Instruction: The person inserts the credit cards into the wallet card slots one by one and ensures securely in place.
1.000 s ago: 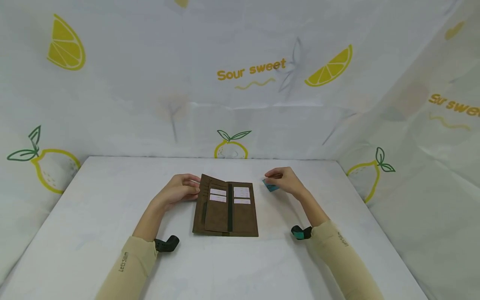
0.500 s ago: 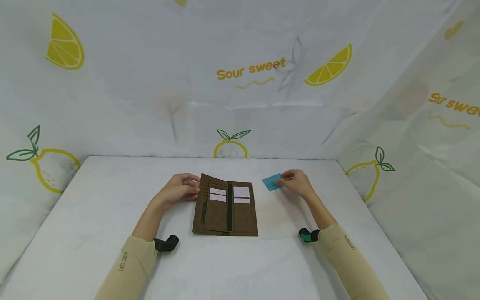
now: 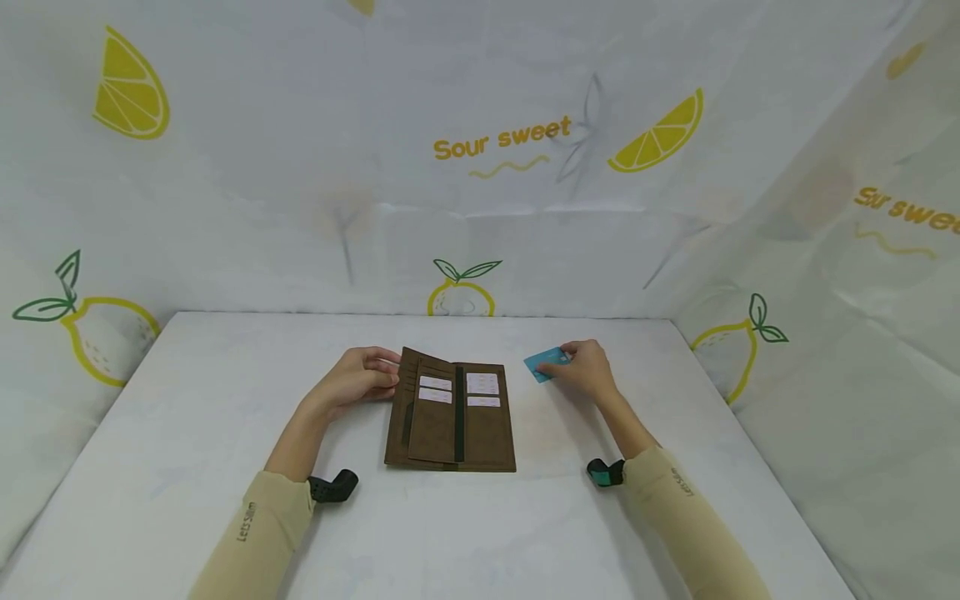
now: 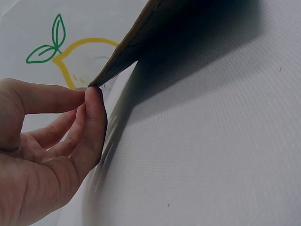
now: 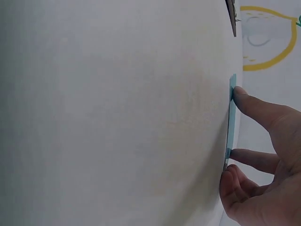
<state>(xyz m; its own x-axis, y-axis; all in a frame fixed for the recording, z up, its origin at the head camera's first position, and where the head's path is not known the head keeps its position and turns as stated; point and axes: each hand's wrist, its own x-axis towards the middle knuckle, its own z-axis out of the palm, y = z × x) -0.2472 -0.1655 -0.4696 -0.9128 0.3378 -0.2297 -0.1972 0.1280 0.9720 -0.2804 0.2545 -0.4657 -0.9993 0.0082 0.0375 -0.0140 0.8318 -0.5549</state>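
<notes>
Your left hand [image 3: 358,379] pinches the open brown wallet's [image 3: 452,415] raised left flap; your right hand [image 3: 587,367] pinches a teal card [image 3: 543,363] just beside it.

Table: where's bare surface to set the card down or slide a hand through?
Free: the table left of the left hand, the strip behind the wallet up to the backdrop, and the near edge between the sleeves. Crowded: the gap between wallet and right hand, which holds the blue card.

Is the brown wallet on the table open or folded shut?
Open. The brown wallet lies spread on the table, card slots showing, while the left hand pinches its raised left flap.
</notes>
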